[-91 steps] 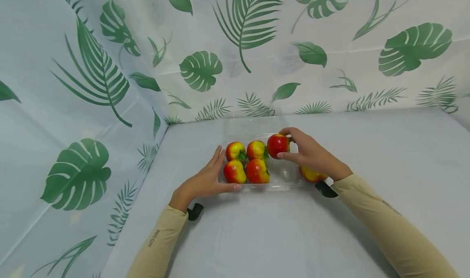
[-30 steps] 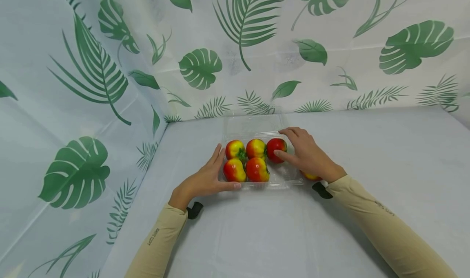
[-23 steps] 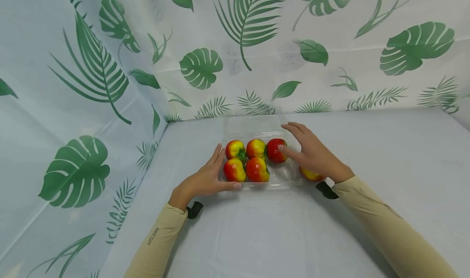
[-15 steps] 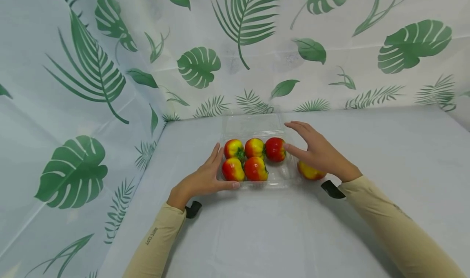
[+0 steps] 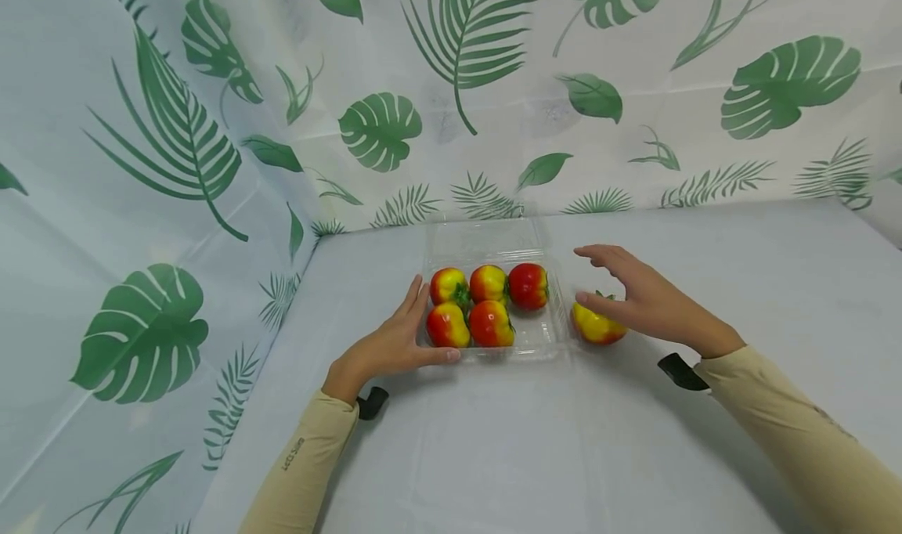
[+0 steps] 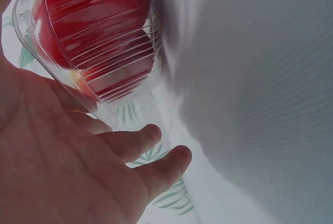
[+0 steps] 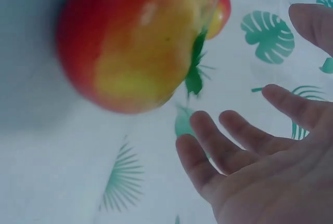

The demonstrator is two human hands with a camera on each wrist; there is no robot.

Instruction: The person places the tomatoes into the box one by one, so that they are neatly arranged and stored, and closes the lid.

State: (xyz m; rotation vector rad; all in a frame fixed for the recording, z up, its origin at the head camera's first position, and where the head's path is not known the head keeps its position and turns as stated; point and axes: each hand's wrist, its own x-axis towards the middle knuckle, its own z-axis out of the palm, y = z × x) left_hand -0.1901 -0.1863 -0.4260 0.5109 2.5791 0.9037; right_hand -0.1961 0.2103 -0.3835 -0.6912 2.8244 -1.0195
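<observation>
A clear plastic clamshell box (image 5: 541,337) lies with several red-and-yellow fruits inside, two rows deep; the front right space shows bare plastic. The back right fruit (image 5: 528,286) is mostly red. My left hand (image 5: 387,348) rests along the box's left side and front left corner, fingers straight; the left wrist view shows its palm beside the ribbed wall (image 6: 109,52). To the right of the box, on the table, sits a loose fruit (image 5: 597,326) with a green leafy top. Over it hovers my right hand (image 5: 648,295), thumb and fingers spread, holding nothing.
The box's clear lid (image 5: 486,238) lies folded back toward the leaf-printed curtain (image 5: 493,150) behind. A white cloth (image 5: 507,440) covers the table. Another leaf-printed sheet (image 5: 141,229) hangs on the left.
My right hand set the mostly red fruit in the back right place, let it go, then moved right to above the loose fruit. My left hand stays at the box.
</observation>
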